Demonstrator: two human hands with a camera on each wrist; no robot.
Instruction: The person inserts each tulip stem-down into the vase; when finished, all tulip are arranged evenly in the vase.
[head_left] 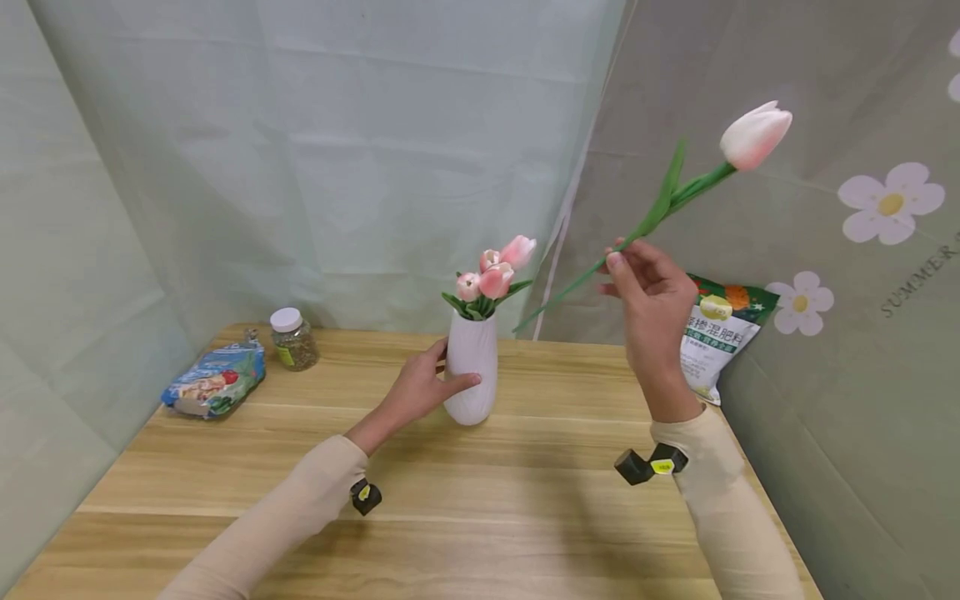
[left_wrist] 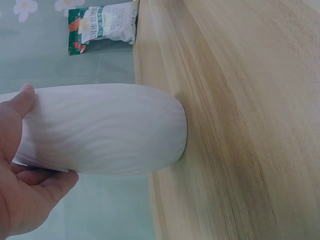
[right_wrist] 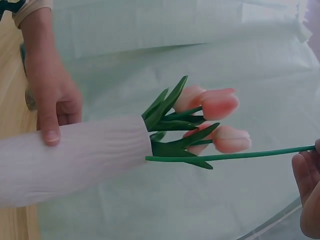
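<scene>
A white ribbed vase stands upright on the table, with several pink tulips and their green leaves in its mouth. My left hand grips the vase from its left side, thumb across the front; the left wrist view shows the fingers around the vase. Up and to the right, my right hand pinches the green stem of a single pale pink tulip. Its bloom points up and right, and the stem's lower end slants down toward the vase. In the right wrist view, that stem passes in front of the vase's tulips.
A blue bag lies at the table's left edge, beside a white-lidded jar of small grains. At the right edge a green-and-white bag leans against the flower-printed cloth wall. The wooden table spans the foreground.
</scene>
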